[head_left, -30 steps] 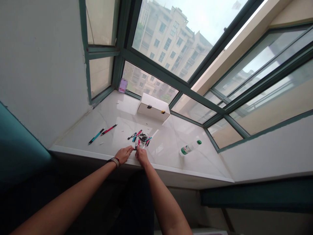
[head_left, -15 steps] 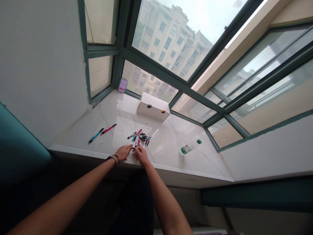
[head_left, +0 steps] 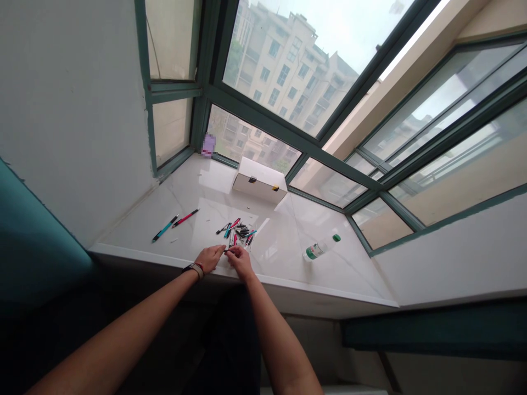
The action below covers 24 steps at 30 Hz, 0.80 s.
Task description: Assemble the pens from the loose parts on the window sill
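Observation:
My left hand (head_left: 211,257) and my right hand (head_left: 239,259) meet at the near edge of the white window ledge (head_left: 288,258). Both pinch a small dark pen part (head_left: 227,250) between their fingertips. A strap sits on my left wrist. Just beyond the hands lies a pile of pen parts (head_left: 239,231) in black, red and teal. Two whole pens lie apart to the left: a teal pen (head_left: 164,228) and a red pen (head_left: 185,218).
A white box (head_left: 259,180) rests at the back of the ledge against the window frame. A clear plastic bottle with a green cap (head_left: 320,248) lies on its side to the right. A white wall closes the left side.
The hands stay together at the ledge's edge with small finger shifts on the dark part. The camera has tilted slightly; nothing else on the ledge has moved.

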Motion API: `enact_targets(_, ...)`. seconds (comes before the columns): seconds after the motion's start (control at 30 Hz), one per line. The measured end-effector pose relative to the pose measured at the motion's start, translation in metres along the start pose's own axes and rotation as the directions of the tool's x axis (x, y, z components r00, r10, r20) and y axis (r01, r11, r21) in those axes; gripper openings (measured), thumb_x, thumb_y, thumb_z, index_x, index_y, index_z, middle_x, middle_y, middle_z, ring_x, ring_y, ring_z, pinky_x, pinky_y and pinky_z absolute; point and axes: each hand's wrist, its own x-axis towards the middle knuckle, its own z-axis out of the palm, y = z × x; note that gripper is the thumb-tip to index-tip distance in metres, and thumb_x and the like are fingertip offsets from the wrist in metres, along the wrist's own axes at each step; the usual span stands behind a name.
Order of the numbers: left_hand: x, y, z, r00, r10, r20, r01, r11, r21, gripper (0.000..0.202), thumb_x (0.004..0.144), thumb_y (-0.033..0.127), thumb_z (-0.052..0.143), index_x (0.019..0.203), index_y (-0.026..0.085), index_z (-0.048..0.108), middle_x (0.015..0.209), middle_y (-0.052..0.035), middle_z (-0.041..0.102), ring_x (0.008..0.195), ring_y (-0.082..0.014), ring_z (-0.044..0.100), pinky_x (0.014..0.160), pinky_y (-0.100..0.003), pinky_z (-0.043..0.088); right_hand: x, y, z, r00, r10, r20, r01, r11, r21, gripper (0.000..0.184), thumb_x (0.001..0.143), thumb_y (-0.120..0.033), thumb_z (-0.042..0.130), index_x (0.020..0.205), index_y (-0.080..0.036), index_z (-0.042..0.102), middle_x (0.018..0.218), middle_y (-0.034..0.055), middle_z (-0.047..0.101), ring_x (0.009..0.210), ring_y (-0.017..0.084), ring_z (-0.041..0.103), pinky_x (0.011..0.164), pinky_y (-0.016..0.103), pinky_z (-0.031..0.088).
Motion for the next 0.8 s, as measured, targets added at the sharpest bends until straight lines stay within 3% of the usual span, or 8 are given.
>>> enact_targets(0.13,0.0003,-0.0002,0.0008,1.0,-0.001,-0.031,0.002,1.0,0.017,0.052,0.089,0.06,0.027,0.08,0.023,0.062,0.056,0.0013,0.055,0.048,-0.0138,0.054,0.05,-0.024,0.036,-0.0001,-0.0006,-0.0009,0.999,0.052,0.001,-0.052,0.998,0.036,0.04,0.075,-0.05,0.064,0.096,-0.017,0.064,0.078,0.0037,0.068,0.057,0.011,0.056,0.05,0.021,0.042)
enact_targets(0.23,0.0005,-0.001,0.0015,0.999,0.014,-0.035,-0.012,0.998,0.057,0.052,0.09,0.059,0.026,0.078,0.022,0.061,0.055,0.0018,0.053,0.05,-0.0135,0.054,0.052,-0.023,0.036,0.0006,0.0019,-0.0005,0.998,0.062,0.0,-0.062,0.998,0.014,0.042,0.079,-0.055,0.057,0.087,-0.015,0.067,0.07,0.0043,0.068,0.051,0.01,0.052,0.048,0.021,0.041)
enact_targets(0.3,0.0007,-0.0016,0.0017,1.0,0.021,-0.022,-0.019,0.997,0.075,0.052,0.091,0.058,0.025,0.077,0.022,0.06,0.055,0.0025,0.053,0.048,-0.0126,0.054,0.052,-0.023,0.035,0.0005,0.0031,-0.0006,0.999,0.041,-0.016,-0.041,0.999,0.01,0.039,0.075,-0.053,0.064,0.085,-0.016,0.066,0.071,0.0034,0.068,0.052,0.01,0.053,0.048,0.021,0.04)
enact_targets(0.37,0.0007,-0.0018,0.0017,1.0,0.015,-0.017,-0.013,0.997,0.079,0.052,0.091,0.058,0.024,0.077,0.022,0.059,0.055,0.0027,0.053,0.047,-0.012,0.053,0.051,-0.023,0.035,-0.0002,0.0027,-0.0013,0.999,0.03,-0.032,-0.028,0.999,0.042,0.04,0.068,-0.048,0.072,0.094,-0.018,0.065,0.08,0.0026,0.069,0.059,0.012,0.058,0.05,0.021,0.042)
enact_targets(0.47,0.0005,-0.0018,0.0013,1.0,-0.002,-0.014,0.003,0.997,0.077,0.053,0.091,0.059,0.024,0.078,0.022,0.06,0.055,0.0027,0.053,0.048,-0.0124,0.054,0.051,-0.023,0.036,-0.0015,0.0003,-0.002,0.999,0.046,-0.023,-0.045,0.997,0.07,0.044,0.07,-0.049,0.069,0.103,-0.02,0.065,0.092,0.0038,0.069,0.068,0.014,0.063,0.055,0.022,0.046)
enact_targets(0.57,0.0004,-0.0015,0.0007,1.0,0.016,-0.01,-0.015,0.997,0.076,0.053,0.091,0.059,0.024,0.078,0.022,0.06,0.055,0.0023,0.054,0.05,-0.0128,0.056,0.052,-0.023,0.037,-0.0019,0.0001,-0.0011,0.999,0.048,0.014,-0.049,0.998,0.026,0.04,0.077,-0.053,0.06,0.091,-0.017,0.068,0.081,0.0048,0.07,0.063,0.014,0.061,0.056,0.023,0.046)
enact_targets(0.67,0.0008,-0.0014,0.0006,0.999,0.029,-0.027,-0.027,0.997,0.078,0.052,0.091,0.058,0.026,0.075,0.021,0.059,0.056,0.0017,0.055,0.05,-0.0121,0.055,0.053,-0.023,0.037,-0.0015,0.0035,-0.0004,1.0,0.015,-0.017,-0.015,1.0,0.001,0.033,0.074,-0.048,0.066,0.086,-0.017,0.067,0.073,0.0024,0.068,0.058,0.013,0.059,0.054,0.023,0.045)
enact_targets(0.8,0.0016,-0.0016,0.0019,0.999,-0.037,-0.036,0.037,0.999,0.004,0.052,0.088,0.06,0.028,0.072,0.021,0.058,0.055,0.0021,0.054,0.046,-0.0115,0.053,0.049,-0.022,0.039,-0.0011,0.0084,-0.0023,0.996,0.0,-0.088,0.004,0.999,0.05,0.033,0.067,-0.041,0.073,0.089,-0.018,0.065,0.076,0.0007,0.067,0.062,0.013,0.06,0.055,0.023,0.048)
